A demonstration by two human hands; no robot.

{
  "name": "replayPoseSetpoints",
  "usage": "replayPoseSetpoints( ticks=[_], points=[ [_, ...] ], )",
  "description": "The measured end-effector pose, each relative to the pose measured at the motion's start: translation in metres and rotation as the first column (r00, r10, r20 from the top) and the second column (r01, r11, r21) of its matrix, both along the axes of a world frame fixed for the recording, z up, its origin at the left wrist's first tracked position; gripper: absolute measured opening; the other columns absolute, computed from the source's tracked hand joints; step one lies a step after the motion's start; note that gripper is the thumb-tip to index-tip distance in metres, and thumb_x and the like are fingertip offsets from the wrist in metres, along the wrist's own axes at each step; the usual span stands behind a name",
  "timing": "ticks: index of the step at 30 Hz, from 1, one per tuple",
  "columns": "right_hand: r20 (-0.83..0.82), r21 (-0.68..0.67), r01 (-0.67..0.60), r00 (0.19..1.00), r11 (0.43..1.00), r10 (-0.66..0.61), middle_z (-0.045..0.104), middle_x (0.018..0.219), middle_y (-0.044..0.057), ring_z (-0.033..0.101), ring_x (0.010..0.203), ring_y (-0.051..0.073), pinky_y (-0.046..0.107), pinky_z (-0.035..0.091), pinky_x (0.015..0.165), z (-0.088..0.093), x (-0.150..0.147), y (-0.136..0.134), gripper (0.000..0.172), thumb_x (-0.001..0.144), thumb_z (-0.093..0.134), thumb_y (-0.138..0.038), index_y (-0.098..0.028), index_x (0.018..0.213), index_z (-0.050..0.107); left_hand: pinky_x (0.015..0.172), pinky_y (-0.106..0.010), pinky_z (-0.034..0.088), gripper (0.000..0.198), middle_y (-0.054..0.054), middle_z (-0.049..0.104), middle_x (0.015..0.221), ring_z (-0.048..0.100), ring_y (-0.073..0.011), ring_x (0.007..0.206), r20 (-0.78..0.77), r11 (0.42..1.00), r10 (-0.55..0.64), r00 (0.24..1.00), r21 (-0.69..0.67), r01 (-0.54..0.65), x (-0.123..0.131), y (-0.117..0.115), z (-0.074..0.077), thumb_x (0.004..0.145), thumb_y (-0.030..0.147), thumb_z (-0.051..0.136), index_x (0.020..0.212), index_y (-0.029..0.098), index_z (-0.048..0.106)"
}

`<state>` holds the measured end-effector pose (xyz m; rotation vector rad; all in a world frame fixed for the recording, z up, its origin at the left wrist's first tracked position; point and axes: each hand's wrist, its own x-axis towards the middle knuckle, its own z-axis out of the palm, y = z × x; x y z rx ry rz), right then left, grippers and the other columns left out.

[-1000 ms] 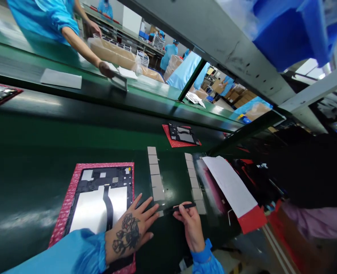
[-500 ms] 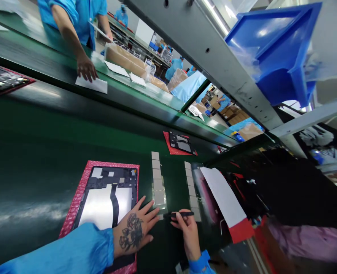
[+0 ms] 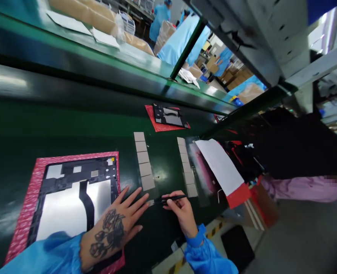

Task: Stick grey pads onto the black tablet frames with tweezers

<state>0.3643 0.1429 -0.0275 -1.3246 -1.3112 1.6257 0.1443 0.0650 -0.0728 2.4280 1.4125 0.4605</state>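
My left hand, tattooed on the back, lies flat with its fingers spread, holding nothing, over the edge of a pink foam mat. On that mat is a black tablet back frame with silver panels. My right hand pinches a slim black tool. Its tip is at a small grey pad, just by my left fingertips. Two rows of similar grey pads lie on the dark green belt beyond my hands.
A second frame on a red mat lies farther along the belt, and a white sheet with a red end lies to the right. Beyond a raised rail stands another belt with brown packages, and several blue-clad workers and cartons.
The whole view has swung, so the belt and mats sit lower left and the blue bin has nearly left the frame. The co-worker's arm is gone. My hands stay by the pads.
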Motion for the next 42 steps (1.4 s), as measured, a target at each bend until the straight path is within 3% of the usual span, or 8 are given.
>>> replayPoseSetpoints(
  ticks=[6, 16, 21, 24, 27, 30, 36, 42],
  points=[
    [0.002, -0.076, 0.028, 1.0, 0.997, -0.028, 0.07, 0.079, 0.004, 0.068, 0.071, 0.02, 0.03, 0.057, 0.062, -0.006, -0.002, 0.007, 0.038, 0.069, 0.08, -0.046, -0.018, 0.084, 0.06, 0.115, -0.053, -0.003, 0.055, -0.002, 0.044, 0.144, 0.035, -0.0305, 0.133, -0.041, 0.996, 0.02, 0.999, 0.093, -0.016, 0.0, -0.001, -0.001, 0.082, 0.037, 0.056, 0.135, 0.026, 0.047],
    [-0.002, 0.067, -0.004, 1.0, 0.998, 0.004, 0.07, 0.079, 0.004, 0.068, 0.072, 0.02, 0.031, 0.058, 0.067, -0.004, -0.002, 0.003, 0.029, 0.076, 0.075, -0.043, -0.019, 0.082, 0.062, 0.115, -0.054, 0.005, 0.052, -0.003, 0.044, 0.144, 0.037, -0.0299, 0.133, -0.058, 0.999, 0.008, 0.998, 0.054, -0.005, -0.002, 0.002, 0.011, 0.084, 0.033, 0.054, 0.135, 0.025, 0.047],
    [0.005, 0.068, 0.212, 0.977, 0.975, -0.213, 0.07, 0.078, 0.004, 0.067, 0.065, 0.018, 0.028, 0.058, 0.062, -0.006, 0.001, 0.0, 0.038, 0.067, 0.081, -0.048, -0.018, 0.082, 0.062, 0.112, -0.06, 0.012, 0.062, -0.005, 0.037, 0.148, 0.03, -0.0332, 0.136, -0.047, 0.999, -0.017, 0.999, -0.048, 0.014, 0.002, 0.0, 0.011, 0.081, 0.029, 0.056, 0.14, 0.023, 0.039],
    [-0.008, 0.07, 0.355, 0.935, 0.932, -0.355, 0.068, 0.072, 0.002, 0.066, 0.062, 0.017, 0.025, 0.057, 0.055, 0.004, -0.011, 0.009, 0.046, 0.057, 0.086, -0.049, -0.017, 0.08, 0.062, 0.112, -0.059, 0.018, 0.07, -0.007, 0.037, 0.147, 0.031, -0.0315, 0.136, 0.004, 0.995, 0.03, 1.0, -0.099, -0.03, 0.004, -0.004, 0.024, 0.08, 0.027, 0.057, 0.144, 0.02, 0.03],
    [-0.091, 0.082, 0.38, 0.923, 0.921, -0.373, 0.066, 0.07, -0.001, 0.065, 0.062, 0.016, 0.022, 0.056, 0.053, 0.022, -0.045, 0.021, 0.049, 0.052, 0.088, -0.047, -0.018, 0.081, 0.061, 0.112, -0.055, 0.024, 0.073, -0.008, 0.039, 0.146, 0.036, -0.0287, 0.134, 0.079, 0.994, 0.094, 0.992, -0.062, -0.089, -0.011, -0.01, 0.045, 0.081, 0.026, 0.058, 0.146, 0.018, 0.025],
    [-0.173, 0.066, 0.319, 0.937, 0.945, -0.304, 0.066, 0.071, -0.002, 0.064, 0.06, 0.015, 0.022, 0.055, 0.051, 0.035, -0.102, 0.023, 0.052, 0.052, 0.088, -0.047, -0.018, 0.084, 0.059, 0.11, -0.048, 0.033, 0.057, -0.008, 0.049, 0.139, 0.044, -0.0244, 0.129, 0.147, 0.967, 0.227, 0.963, 0.081, -0.24, -0.054, -0.019, 0.054, 0.088, 0.025, 0.052, 0.141, 0.018, 0.035],
    [-0.197, -0.028, 0.055, 0.979, 0.998, -0.059, 0.061, 0.061, -0.003, 0.063, 0.058, 0.016, 0.023, 0.055, 0.051, 0.024, -0.216, 0.007, 0.056, 0.047, 0.087, -0.053, -0.018, 0.079, 0.057, 0.103, -0.047, 0.041, 0.036, -0.011, 0.058, 0.129, 0.05, -0.0265, 0.122, 0.184, 0.709, 0.6, 0.779, 0.33, -0.624, -0.161, -0.037, 0.016, 0.092, 0.026, 0.041, 0.124, 0.017, 0.056],
    [-0.095, 0.036, -0.01, 0.995, 0.999, 0.013, 0.061, 0.06, -0.003, 0.062, 0.055, 0.015, 0.023, 0.055, 0.051, -0.002, -0.252, 0.01, 0.059, 0.046, 0.086, -0.056, -0.016, 0.078, 0.057, 0.104, -0.059, 0.033, 0.044, -0.011, 0.052, 0.136, 0.045, -0.0323, 0.127, 0.084, 0.723, 0.628, 0.773, 0.302, -0.621, -0.175, -0.04, -0.003, 0.086, 0.03, 0.051, 0.129, 0.018, 0.051]
  ],
)
